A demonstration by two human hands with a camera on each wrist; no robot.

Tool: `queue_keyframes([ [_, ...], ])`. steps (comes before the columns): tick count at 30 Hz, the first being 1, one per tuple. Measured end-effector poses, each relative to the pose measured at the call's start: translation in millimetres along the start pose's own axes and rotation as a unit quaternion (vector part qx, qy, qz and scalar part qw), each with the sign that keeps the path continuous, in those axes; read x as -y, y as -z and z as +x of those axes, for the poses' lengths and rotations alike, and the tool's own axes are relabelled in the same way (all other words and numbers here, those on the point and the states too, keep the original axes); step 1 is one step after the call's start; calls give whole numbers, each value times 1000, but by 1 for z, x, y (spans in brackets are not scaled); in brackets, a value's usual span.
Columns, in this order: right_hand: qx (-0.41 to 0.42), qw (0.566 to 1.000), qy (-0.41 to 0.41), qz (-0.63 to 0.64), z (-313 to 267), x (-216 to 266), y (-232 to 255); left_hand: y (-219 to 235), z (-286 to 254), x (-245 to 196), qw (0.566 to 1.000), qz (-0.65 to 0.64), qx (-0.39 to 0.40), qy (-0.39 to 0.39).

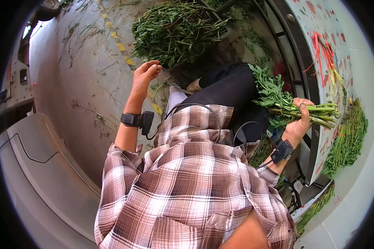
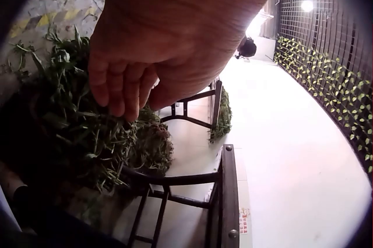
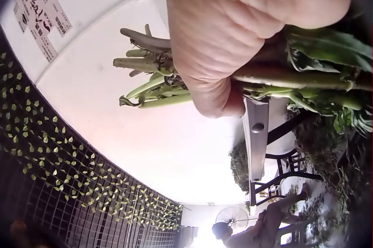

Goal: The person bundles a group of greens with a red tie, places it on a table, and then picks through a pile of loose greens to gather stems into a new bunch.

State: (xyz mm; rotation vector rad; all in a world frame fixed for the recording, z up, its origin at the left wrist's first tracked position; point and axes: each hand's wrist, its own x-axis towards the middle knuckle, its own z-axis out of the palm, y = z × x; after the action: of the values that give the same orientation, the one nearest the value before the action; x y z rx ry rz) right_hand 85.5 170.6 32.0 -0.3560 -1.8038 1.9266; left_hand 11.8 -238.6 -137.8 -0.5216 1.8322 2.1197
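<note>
- I have the right hand [image 1: 296, 126] curled round the stems of the leafy bunch [image 1: 274, 91] beside the table [image 1: 304, 16], probably because gripping there gathers the stalks and leaves the foliage free.
- My left hand [image 1: 146, 76], well left of the table, is loosely bent and narrow, holding nothing visible, near the green heap [image 1: 176, 35].
- Red ties [image 1: 321, 52] lie on the table, seemingly for easy reach.
</note>
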Motion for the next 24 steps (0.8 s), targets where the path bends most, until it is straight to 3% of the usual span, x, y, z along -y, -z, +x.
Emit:
queue_keyframes([
  [11, -64, 998, -17, -6, -6, -2, 9, -13, 17, -1, 998, 33, 57, 13],
  [24, -70, 997, -13, -22, -5, -9, 17, -22, 17, -1, 995, 74, 70, 22],
])
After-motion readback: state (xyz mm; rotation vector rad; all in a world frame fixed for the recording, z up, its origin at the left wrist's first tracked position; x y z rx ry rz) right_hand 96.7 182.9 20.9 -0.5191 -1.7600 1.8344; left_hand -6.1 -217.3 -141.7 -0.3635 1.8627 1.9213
